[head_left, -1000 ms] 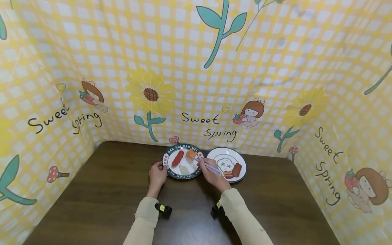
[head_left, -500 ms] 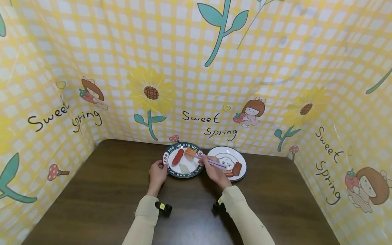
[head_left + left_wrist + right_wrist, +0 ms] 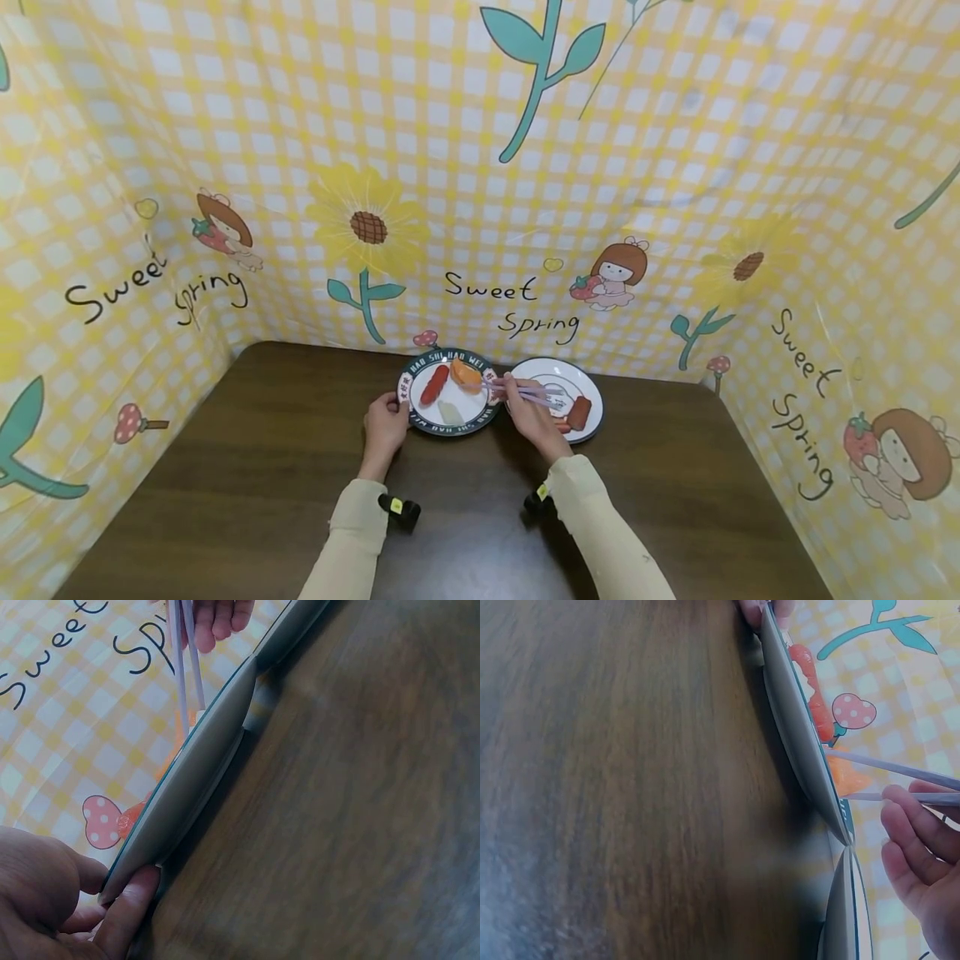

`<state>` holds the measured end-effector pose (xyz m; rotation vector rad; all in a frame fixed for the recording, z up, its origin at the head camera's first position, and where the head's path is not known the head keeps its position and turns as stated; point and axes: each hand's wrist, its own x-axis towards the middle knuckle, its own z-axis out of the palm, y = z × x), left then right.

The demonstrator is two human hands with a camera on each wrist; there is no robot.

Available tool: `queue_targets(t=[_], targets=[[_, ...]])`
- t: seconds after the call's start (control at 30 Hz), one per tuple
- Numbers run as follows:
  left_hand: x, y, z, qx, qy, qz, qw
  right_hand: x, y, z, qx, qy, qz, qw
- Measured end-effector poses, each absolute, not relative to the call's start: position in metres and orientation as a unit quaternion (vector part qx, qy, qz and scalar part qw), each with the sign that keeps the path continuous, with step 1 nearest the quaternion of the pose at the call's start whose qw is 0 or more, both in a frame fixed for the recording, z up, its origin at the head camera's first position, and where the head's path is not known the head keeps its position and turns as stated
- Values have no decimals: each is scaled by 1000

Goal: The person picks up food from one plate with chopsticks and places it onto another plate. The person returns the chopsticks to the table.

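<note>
My left hand pinches the left rim of a dark-green-rimmed plate, thumb above and a finger below in the left wrist view. On this plate lie a red sausage-like piece, an orange food piece and a pale translucent piece. A pair of light purple chopsticks is held in my right hand, over the gap between the plates. Their tips sit at the orange piece, one on either side in the right wrist view. Whether they grip it firmly, I cannot tell.
Close on the right stands a white plate with a brown block and smaller reddish pieces, partly behind my right hand. The dark wooden table meets a yellow checked cloth behind the plates.
The orange piece has turned and now shows a different, curved face. The chopsticks have swung to lie flatter, their tips now at its lower side. My left hand and both plates stay about put.
</note>
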<state>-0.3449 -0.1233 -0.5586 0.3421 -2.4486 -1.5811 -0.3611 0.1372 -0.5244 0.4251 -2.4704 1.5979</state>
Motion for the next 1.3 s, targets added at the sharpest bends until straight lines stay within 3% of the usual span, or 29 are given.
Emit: queue_targets(t=[0.4,0.97,1.3], targets=[[-345,-121,-557,118,-830,-536,97,-361,146,-523,137,-832,517,147],[-346,-117,-560,110,-827,-543,95,-358,161,-521,116,-850,497,130],[-350,-123,-561,112,-824,-548,91,-343,200,-503,108,-833,527,132]])
